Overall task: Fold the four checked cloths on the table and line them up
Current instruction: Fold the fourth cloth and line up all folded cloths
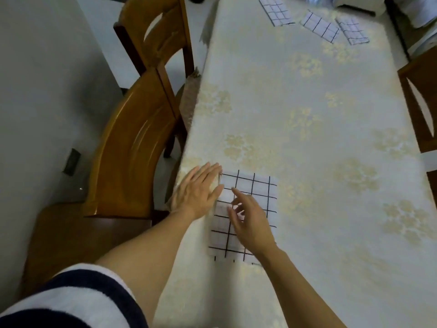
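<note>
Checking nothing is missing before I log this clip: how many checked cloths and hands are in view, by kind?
3 far cloths
1 near cloth
2 hands: left hand, right hand
Total: 6

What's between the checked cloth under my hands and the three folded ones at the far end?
Nothing but bare flowered tablecloth from the near cloth to the folded cloths, head view.
</note>
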The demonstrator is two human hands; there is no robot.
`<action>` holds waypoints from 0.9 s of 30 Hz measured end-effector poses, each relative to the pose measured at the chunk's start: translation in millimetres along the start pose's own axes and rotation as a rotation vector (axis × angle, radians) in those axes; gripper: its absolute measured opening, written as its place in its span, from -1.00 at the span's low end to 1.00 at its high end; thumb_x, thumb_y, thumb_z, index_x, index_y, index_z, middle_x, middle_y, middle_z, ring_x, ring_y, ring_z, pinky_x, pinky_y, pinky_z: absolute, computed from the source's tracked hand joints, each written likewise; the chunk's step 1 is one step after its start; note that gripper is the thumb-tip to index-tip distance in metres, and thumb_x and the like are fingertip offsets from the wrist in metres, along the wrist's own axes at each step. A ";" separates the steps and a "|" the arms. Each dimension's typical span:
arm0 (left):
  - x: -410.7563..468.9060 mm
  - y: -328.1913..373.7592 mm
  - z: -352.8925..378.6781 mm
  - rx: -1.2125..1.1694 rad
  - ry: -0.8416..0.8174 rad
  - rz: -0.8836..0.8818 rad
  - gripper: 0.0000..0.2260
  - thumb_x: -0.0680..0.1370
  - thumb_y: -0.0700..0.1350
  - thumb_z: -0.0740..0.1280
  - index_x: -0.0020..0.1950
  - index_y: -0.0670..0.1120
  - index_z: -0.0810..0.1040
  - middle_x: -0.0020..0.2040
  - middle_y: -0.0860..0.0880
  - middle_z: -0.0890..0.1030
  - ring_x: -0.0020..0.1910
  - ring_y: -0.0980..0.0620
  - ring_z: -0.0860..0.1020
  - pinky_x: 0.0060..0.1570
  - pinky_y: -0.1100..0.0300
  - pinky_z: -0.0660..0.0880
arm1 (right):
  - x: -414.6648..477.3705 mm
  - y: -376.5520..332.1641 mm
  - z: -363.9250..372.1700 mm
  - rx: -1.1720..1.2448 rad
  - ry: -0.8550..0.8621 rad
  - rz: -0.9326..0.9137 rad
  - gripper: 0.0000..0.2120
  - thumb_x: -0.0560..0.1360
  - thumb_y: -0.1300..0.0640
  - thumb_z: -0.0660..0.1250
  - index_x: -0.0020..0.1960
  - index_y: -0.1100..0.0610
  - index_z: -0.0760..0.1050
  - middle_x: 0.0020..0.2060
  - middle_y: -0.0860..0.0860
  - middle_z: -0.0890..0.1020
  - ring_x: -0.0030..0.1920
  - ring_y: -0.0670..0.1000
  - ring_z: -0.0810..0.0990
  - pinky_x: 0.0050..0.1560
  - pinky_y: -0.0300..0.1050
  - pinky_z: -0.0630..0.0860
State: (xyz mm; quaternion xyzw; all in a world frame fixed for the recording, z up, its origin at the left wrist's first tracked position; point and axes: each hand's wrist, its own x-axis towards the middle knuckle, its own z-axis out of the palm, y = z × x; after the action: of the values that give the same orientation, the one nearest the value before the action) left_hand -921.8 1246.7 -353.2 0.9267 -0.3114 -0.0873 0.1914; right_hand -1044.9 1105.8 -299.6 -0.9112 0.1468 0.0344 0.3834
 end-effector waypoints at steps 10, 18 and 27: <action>-0.5 -4.0 2.5 0.071 -0.068 0.042 -0.26 0.47 0.52 0.12 0.58 0.24 0.18 0.63 0.12 0.12 0.62 0.09 0.02 0.58 0.03 -0.04 | 13.8 74.4 -29.8 -0.442 -0.181 0.017 -0.30 0.63 -0.25 0.08 0.63 -0.05 -0.14 0.58 -0.13 -0.22 0.59 0.05 -0.30 0.60 0.04 -0.19; -1.9 2.9 -0.4 -0.064 0.004 0.006 -0.33 0.54 0.40 0.21 0.58 0.14 0.24 0.61 0.12 0.20 0.60 0.12 0.07 0.57 0.13 -0.10 | -27.7 77.3 -46.5 -0.096 0.328 0.394 -0.52 0.59 -0.06 0.32 0.45 0.11 0.39 0.34 0.10 0.46 0.32 0.09 0.45 0.32 0.00 0.45; 34.6 100.0 -8.9 0.165 -0.174 0.507 -0.42 0.60 0.17 0.31 0.58 0.12 0.22 0.59 0.01 0.25 0.60 -0.09 0.13 0.58 -0.08 -0.04 | -44.5 89.6 -38.7 0.100 0.163 0.631 -0.75 0.42 -0.18 0.45 -0.20 -0.01 0.53 -0.11 0.04 0.64 -0.19 -0.01 0.60 -0.16 -0.11 0.50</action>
State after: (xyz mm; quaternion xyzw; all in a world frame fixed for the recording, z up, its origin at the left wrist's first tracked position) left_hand -946.3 1154.9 -305.7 0.8208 -0.5546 -0.0900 0.1036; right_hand -1115.7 1029.7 -326.3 -0.8007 0.4534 0.0713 0.3851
